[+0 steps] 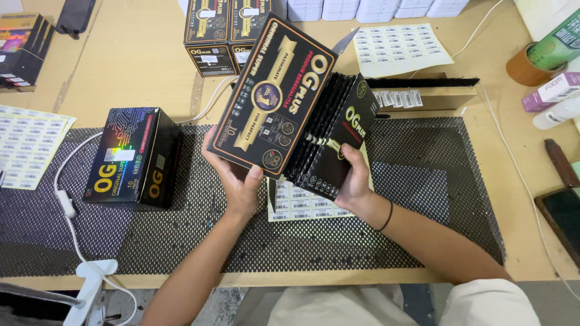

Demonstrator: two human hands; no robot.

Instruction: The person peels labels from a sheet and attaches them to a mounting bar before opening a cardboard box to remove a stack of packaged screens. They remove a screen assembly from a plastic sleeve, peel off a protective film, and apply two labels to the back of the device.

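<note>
My left hand (pixel 238 181) grips the open black box (pixel 275 99) at centre frame; my right hand (pixel 353 181) clasps the small packs (pixel 329 136), still half outside it.

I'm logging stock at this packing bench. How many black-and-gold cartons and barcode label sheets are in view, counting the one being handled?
Black-and-gold cartons: 4: one held by the left hand and right hand, one on the mat, two at the back
Barcode label sheets: 3
Total: 7
</note>
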